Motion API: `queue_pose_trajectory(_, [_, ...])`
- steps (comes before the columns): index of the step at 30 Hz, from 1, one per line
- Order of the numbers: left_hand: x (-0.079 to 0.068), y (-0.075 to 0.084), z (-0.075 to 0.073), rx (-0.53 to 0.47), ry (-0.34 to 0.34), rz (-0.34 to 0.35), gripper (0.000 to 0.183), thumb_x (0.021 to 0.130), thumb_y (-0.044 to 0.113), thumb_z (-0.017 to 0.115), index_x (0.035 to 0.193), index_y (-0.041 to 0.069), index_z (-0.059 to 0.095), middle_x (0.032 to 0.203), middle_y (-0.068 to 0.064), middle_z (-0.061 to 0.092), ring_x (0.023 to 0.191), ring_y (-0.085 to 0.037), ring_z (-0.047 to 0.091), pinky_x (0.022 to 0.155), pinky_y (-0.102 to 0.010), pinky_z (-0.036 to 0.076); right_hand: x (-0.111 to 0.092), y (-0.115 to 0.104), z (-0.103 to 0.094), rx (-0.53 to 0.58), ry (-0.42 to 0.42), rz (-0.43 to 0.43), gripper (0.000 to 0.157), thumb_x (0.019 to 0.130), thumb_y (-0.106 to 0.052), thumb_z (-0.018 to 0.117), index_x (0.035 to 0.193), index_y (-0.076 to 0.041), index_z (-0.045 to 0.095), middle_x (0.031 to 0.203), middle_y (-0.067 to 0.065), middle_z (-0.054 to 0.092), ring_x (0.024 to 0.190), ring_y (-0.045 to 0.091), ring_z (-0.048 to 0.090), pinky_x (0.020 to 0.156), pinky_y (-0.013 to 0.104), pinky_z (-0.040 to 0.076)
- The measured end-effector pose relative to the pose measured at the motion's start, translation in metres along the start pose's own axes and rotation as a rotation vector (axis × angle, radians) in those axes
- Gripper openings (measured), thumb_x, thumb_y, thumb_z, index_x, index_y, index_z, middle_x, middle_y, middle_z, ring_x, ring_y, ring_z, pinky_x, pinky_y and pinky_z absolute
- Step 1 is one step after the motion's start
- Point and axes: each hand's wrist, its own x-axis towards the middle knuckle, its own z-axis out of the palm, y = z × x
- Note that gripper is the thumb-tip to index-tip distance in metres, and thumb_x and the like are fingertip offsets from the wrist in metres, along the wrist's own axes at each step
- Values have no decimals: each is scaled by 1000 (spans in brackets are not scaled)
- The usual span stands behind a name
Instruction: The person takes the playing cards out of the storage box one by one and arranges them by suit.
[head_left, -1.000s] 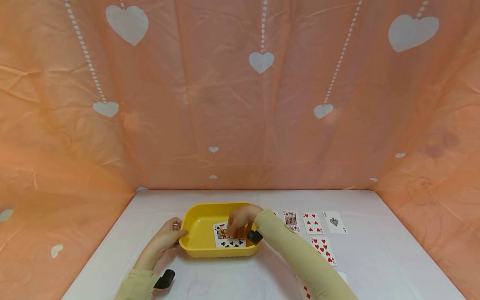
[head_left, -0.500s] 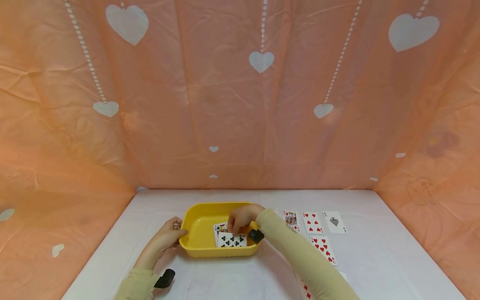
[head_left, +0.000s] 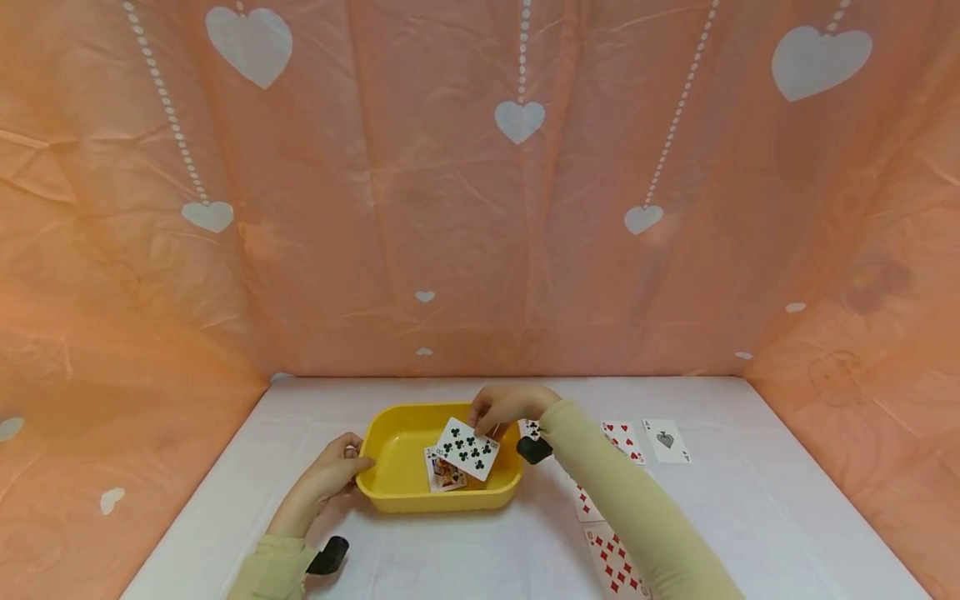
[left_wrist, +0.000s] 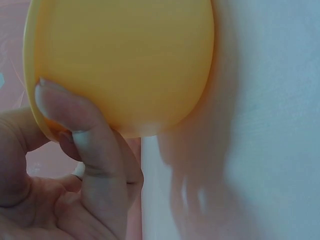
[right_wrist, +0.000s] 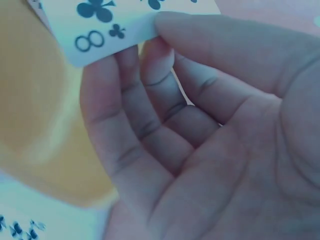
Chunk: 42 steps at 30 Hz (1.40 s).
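My left hand (head_left: pixel 332 468) grips the left rim of a yellow tray (head_left: pixel 431 503); in the left wrist view its fingers and thumb close around the edge of the tray (left_wrist: pixel 125 60). Over the right half of the tray, my right hand (head_left: pixel 512 405) pinches an eight of clubs (head_left: pixel 467 448) by its upper right part, face up and slanted. The right wrist view shows the thumb on the face of the eight of clubs (right_wrist: pixel 120 35) and fingers behind it. Beneath it in the tray lies a face card (head_left: pixel 442 477), partly covered.
Right of the tray lie several face-up cards, among them a clubs card (head_left: pixel 530 428), a hearts card (head_left: pixel 624 435), an ace of spades (head_left: pixel 667 441) and a diamonds card (head_left: pixel 617 567). My right sleeve (head_left: pixel 622 492) hides part of them. A patterned orange curtain (head_left: pixel 480 250) stands behind the table.
My right hand has moved up and right, lifting and tilting the eight of clubs off the face card, more of which now shows. My left hand keeps its grip on the tray.
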Motion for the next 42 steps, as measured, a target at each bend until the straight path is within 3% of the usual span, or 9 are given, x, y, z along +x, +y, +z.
queue_pose_trajectory(9, [-1, 0, 0, 9, -2, 2, 18, 89, 0, 58, 98, -2, 43, 72, -6, 43, 52, -15, 47, 47, -24, 39, -42, -1, -28, 56, 83, -109, 7, 89, 1, 60, 96, 1, 62, 82, 6, 60, 71, 15, 58, 71, 33, 53])
queue_pose_trajectory(18, [-1, -1, -1, 16, 16, 0, 17, 89, 1, 59, 96, -2, 44, 71, -6, 42, 52, -15, 45, 46, -24, 38, -89, 29, -33, 226, 236, -174, 14, 89, 0, 60, 103, 4, 57, 88, 9, 57, 77, 19, 59, 74, 39, 53])
queue_pose_trajectory(28, [0, -4, -6, 3, 1, 13, 17, 90, 1, 59, 96, -2, 43, 69, -5, 41, 51, -15, 46, 45, -23, 37, -119, 74, -8, 382, 407, -135, 47, 85, 7, 58, 128, 5, 39, 92, 15, 54, 71, 21, 59, 65, 37, 53])
queue_pose_trajectory(33, [2, -4, -6, -1, -10, 16, 18, 90, 2, 59, 96, -3, 42, 70, -5, 41, 52, -16, 46, 45, -23, 38, -126, 93, 9, 389, 444, -109, 50, 84, 8, 59, 129, 6, 38, 85, 10, 51, 69, 20, 58, 66, 44, 54])
queue_pose_trajectory(42, [3, -2, -4, 15, 14, -13, 16, 90, 2, 58, 97, -2, 44, 72, -6, 40, 54, -16, 44, 46, -24, 36, -128, 115, 36, 405, 435, -49, 49, 82, 4, 65, 126, 7, 43, 86, 9, 52, 66, 19, 60, 61, 37, 53])
